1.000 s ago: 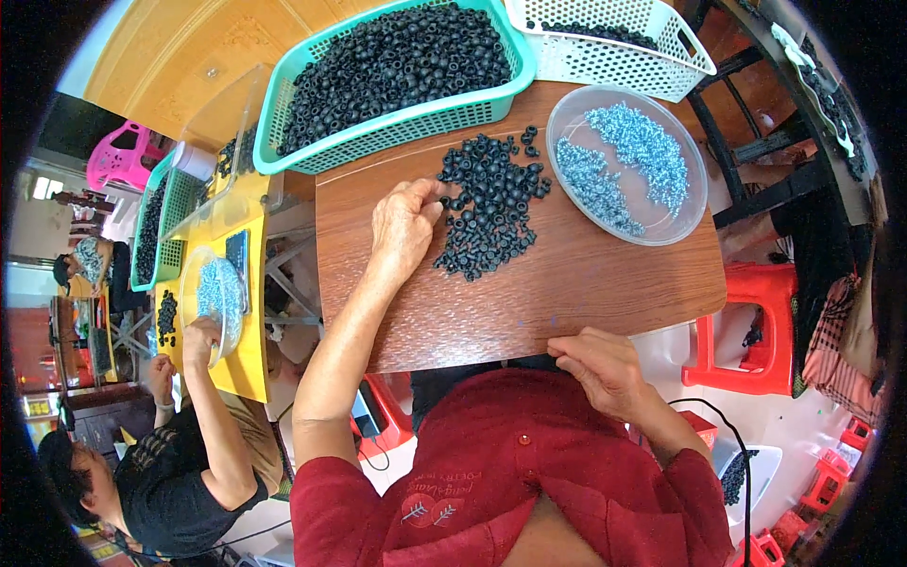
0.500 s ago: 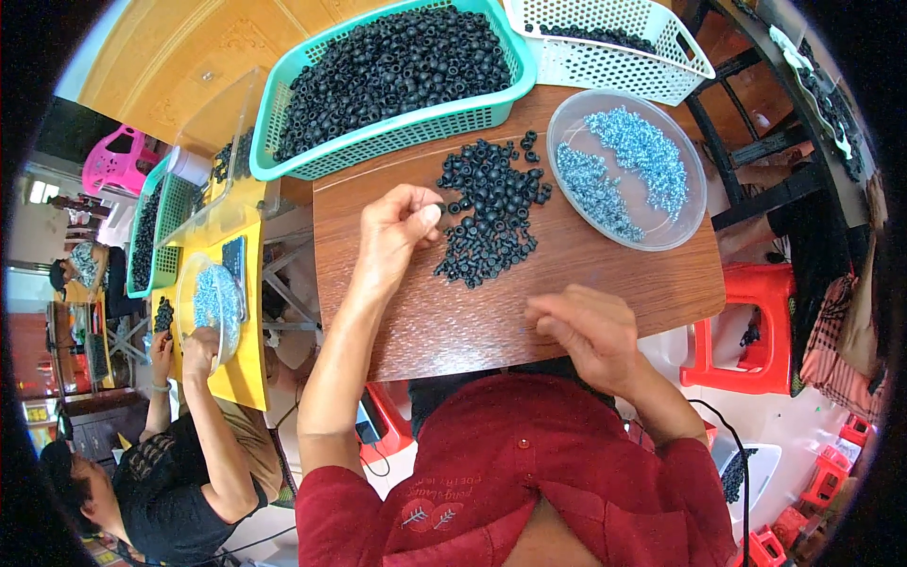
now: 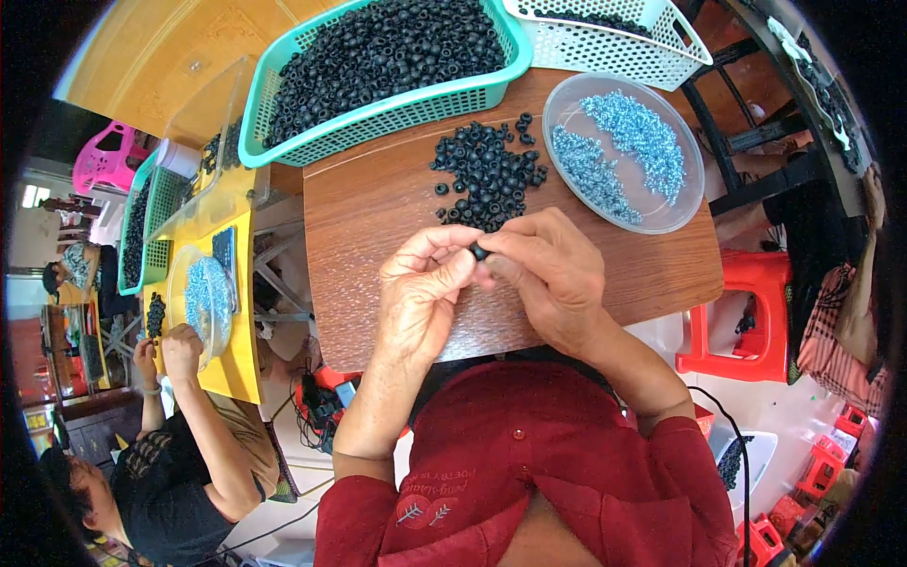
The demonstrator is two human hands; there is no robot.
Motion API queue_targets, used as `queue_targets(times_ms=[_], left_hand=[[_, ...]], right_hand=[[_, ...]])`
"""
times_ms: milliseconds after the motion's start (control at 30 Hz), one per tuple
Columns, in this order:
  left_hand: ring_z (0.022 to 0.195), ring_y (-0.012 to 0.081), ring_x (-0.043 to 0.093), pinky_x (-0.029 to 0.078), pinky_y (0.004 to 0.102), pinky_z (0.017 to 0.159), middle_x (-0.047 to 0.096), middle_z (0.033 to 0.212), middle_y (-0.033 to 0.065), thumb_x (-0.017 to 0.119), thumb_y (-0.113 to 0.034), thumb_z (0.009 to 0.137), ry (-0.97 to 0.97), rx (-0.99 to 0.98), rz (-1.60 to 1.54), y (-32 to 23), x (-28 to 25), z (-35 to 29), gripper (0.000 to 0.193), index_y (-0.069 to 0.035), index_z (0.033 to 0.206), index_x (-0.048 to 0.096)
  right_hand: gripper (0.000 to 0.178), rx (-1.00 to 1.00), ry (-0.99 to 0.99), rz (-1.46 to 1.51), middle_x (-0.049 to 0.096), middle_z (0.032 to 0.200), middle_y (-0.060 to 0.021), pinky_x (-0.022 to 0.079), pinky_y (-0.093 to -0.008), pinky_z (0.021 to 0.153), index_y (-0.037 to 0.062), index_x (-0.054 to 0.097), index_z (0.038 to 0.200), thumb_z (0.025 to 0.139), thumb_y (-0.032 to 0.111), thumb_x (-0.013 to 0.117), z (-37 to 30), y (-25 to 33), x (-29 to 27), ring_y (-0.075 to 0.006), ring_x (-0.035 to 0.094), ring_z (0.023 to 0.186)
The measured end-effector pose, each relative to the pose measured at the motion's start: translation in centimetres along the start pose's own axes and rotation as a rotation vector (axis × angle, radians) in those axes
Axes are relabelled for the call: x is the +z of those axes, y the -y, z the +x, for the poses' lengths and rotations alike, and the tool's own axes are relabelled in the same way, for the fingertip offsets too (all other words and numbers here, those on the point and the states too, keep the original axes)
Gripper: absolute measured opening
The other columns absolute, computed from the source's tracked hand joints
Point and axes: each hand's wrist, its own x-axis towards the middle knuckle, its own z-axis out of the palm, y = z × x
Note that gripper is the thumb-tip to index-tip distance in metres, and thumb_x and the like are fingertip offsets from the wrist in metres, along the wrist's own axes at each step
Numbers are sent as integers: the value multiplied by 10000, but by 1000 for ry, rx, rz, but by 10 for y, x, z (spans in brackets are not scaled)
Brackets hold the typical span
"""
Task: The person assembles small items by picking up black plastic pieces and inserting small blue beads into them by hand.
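Piece [image 3: 479, 252] now btwn L grip [image 3: 419, 288] & R grip [image 3: 559, 276], apart b4

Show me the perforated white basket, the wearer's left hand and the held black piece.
White basket [image 3: 605, 54], head view: its front wall.
Left hand [image 3: 421, 291], head view: its middle.
Black piece [image 3: 479, 252], head view: its visible side.

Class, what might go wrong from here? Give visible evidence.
1. The small black piece between the left hand and right hand might slip away.
2. Those hands are near the loose black pile; a knock could scatter it.
3. The round tray of blue pieces sits near the table edge, so a bump might spill it.
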Motion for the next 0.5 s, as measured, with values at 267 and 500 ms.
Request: queue_targets(times_ms=[267,500], left_hand=[[689,169,619,538,291,617,654,894,116,664,-14,811,-13,45,168,4,4,2,233,54,1028,619],[677,134,597,506,249,588,658,854,95,678,-33,810,20,-16,284,2,2,-10,202,44,991,630]], right_hand=[[174,93,51,148,606,780,-102,465,-356,607,35,630,859,701,-36,644,6,-3,-4,-273,592,713],[131,64,160,71,573,734,-104,457,-385,611,42,593,811,706,2,660,8,1,-13,-297,576,708]])
